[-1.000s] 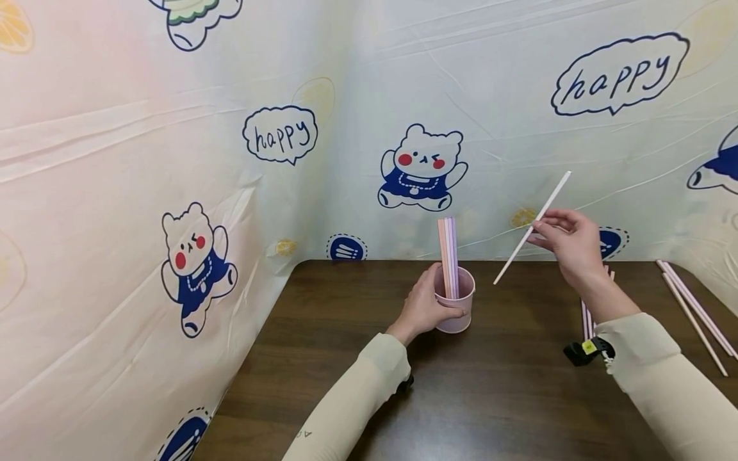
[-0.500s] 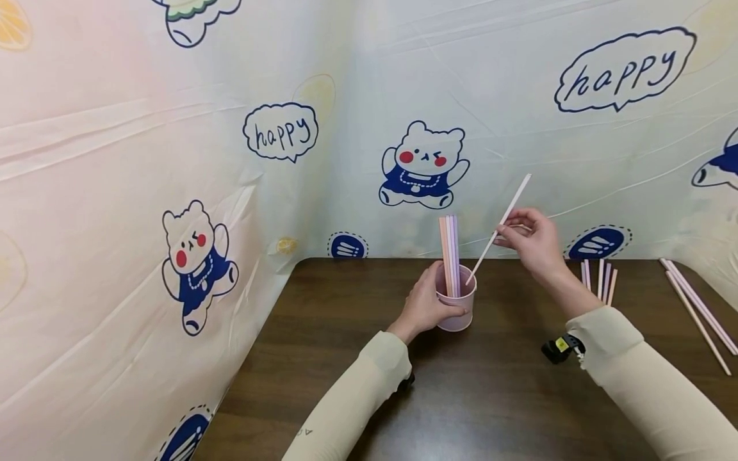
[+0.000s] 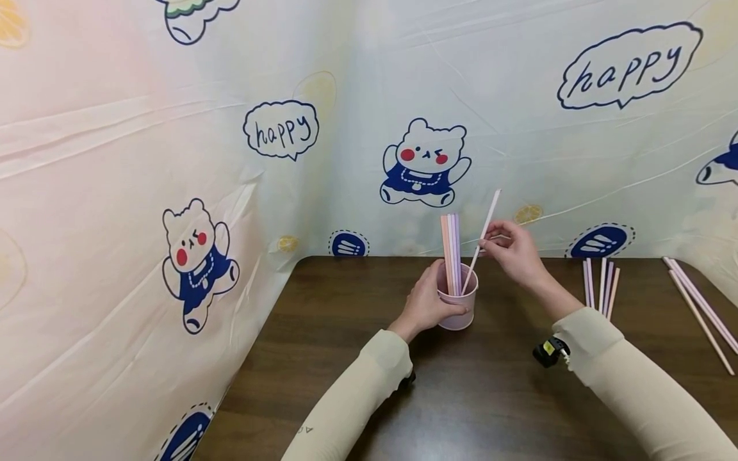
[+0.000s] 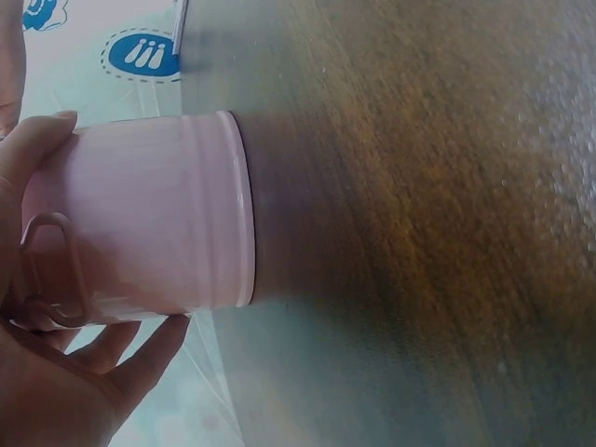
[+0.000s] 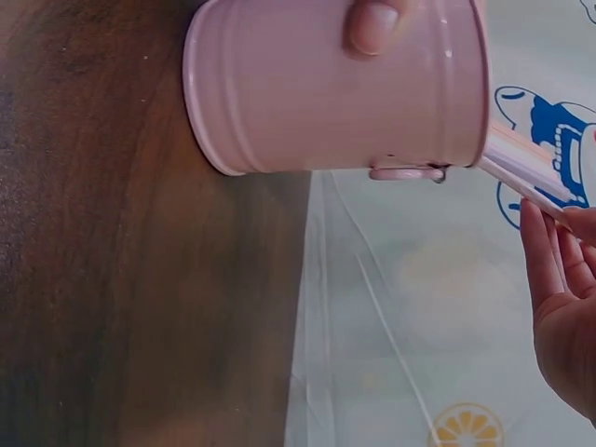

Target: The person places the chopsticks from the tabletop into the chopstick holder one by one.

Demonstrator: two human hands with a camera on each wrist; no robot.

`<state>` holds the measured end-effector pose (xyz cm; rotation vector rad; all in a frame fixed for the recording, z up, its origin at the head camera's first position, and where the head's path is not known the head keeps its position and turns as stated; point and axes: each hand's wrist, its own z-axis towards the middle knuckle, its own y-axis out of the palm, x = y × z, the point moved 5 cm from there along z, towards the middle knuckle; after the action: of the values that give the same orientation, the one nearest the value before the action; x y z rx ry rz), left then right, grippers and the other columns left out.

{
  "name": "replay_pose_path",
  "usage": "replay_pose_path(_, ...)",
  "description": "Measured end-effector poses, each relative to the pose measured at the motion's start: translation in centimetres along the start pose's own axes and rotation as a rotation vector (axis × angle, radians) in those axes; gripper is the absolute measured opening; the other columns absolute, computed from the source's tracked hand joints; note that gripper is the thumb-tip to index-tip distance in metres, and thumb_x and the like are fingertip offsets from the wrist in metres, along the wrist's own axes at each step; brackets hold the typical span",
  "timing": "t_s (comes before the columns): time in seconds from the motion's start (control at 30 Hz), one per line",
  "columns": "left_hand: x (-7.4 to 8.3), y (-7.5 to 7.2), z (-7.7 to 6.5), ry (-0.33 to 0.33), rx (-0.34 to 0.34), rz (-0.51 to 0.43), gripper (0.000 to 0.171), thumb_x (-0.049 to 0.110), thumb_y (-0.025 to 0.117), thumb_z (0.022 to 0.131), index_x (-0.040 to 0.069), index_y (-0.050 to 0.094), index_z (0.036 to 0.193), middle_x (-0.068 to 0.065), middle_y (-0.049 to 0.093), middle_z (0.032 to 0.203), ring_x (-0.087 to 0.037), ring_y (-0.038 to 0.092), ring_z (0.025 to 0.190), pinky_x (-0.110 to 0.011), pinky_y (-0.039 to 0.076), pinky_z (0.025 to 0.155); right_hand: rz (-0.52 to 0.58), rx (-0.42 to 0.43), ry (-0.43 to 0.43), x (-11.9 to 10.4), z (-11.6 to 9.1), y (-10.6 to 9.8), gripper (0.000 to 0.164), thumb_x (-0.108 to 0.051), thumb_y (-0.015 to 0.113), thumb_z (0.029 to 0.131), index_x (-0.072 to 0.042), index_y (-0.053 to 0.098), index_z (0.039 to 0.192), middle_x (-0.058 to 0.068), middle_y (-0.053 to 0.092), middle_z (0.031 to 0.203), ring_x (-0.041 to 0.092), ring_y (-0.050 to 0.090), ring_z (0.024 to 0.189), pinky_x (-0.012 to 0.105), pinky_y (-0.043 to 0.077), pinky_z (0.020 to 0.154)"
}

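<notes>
A small pink bucket (image 3: 459, 316) stands upright on the table, with several pastel straws (image 3: 451, 253) leaning inside. My left hand (image 3: 425, 302) grips the bucket's side, thumb across its front; the left wrist view shows the fingers (image 4: 154, 358) wrapped about its wall (image 4: 140, 205). Between thumb and fingertips, my right hand (image 3: 516, 253) pinches a pale pink straw (image 3: 490, 214). This straw slants, its lower end inside the bucket's mouth beside the others. In the right wrist view, the right hand (image 5: 568, 326) is just beyond the rim; the straw's lower tip is hidden by the bucket.
Several straws (image 3: 603, 282) lie on the wooden table (image 3: 490, 397) to the right, partly hidden by my right forearm. More straws (image 3: 700, 310) lie near the right edge. A printed cloth (image 3: 346, 179) hangs behind the table and along its left.
My right hand has moved left and slightly down with the pinched straw, bringing its lower end from beside the bucket to inside it. The left hand stays on the bucket.
</notes>
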<state>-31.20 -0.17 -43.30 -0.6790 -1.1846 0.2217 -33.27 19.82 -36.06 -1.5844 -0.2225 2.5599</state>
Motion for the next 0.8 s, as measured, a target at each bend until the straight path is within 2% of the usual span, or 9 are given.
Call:
replay_pose_path(0.23,0.1,-0.1,0.0,-0.003,0.003,-0.002,0.103,0.034,0.095,0.069,0.031,0.035,0.153,0.006,0.053,0.138,-0.011,0.058,0.117,-0.040,0.050,0.102,-0.003,-0.041,0.003,0.6,0.1,1.0,0.027,0.011,0.066,0.093,0.017,0.055,0.116,0.033,0.058,0.104,0.017,0.069,0.078,0.026,0.060,0.069)
replay_pose_path(0.37,0.0,0.0,0.1,0.001,0.008,0.007,0.104,0.034,0.095,0.070,0.031,0.034,0.154,0.005,0.052,0.140,-0.011,0.057,0.118,-0.040,0.050,0.102,-0.064,-0.074,0.020,1.2,0.1,1.7,0.026,0.009,0.067,0.093,0.016,0.056,0.116,0.032,0.060,0.102,0.020,0.070,0.079,0.025,0.060,0.068)
replay_pose_path(0.43,-0.1,0.0,0.2,0.003,0.011,0.018,0.105,0.034,0.095,0.070,0.031,0.033,0.155,0.005,0.052,0.140,-0.012,0.057,0.119,-0.040,0.050,0.102,-0.097,-0.089,0.023,1.4,0.0,1.9,0.025,0.008,0.068,0.093,0.015,0.057,0.115,0.032,0.062,0.101,0.026,0.070,0.081,0.028,0.060,0.069)
replay_pose_path(0.6,-0.1,0.0,0.2,0.014,0.015,0.031,0.103,0.036,0.094,0.071,0.030,0.034,0.154,0.005,0.052,0.140,-0.011,0.057,0.118,-0.040,0.050,0.101,-0.174,-0.105,-0.001,1.5,0.1,2.1,0.026,0.005,0.070,0.093,0.013,0.060,0.115,0.031,0.065,0.102,0.030,0.068,0.087,0.021,0.057,0.073)
replay_pose_path(0.67,-0.1,0.0,0.2,0.019,0.015,0.031,0.102,0.037,0.094,0.071,0.030,0.035,0.154,0.005,0.052,0.140,-0.011,0.057,0.118,-0.040,0.049,0.101,-0.195,-0.110,-0.017,1.7,0.2,2.3,0.026,0.004,0.071,0.092,0.013,0.061,0.114,0.030,0.066,0.102,0.027,0.067,0.087,0.015,0.053,0.073)
replay_pose_path(0.8,-0.1,0.1,0.2,0.020,0.013,0.024,0.102,0.037,0.094,0.071,0.031,0.035,0.154,0.006,0.051,0.142,-0.011,0.057,0.119,-0.041,0.049,0.101,-0.225,-0.148,-0.039,2.0,0.0,2.8,0.025,0.002,0.072,0.092,0.011,0.063,0.113,0.027,0.068,0.101,0.027,0.066,0.088,0.016,0.051,0.076)
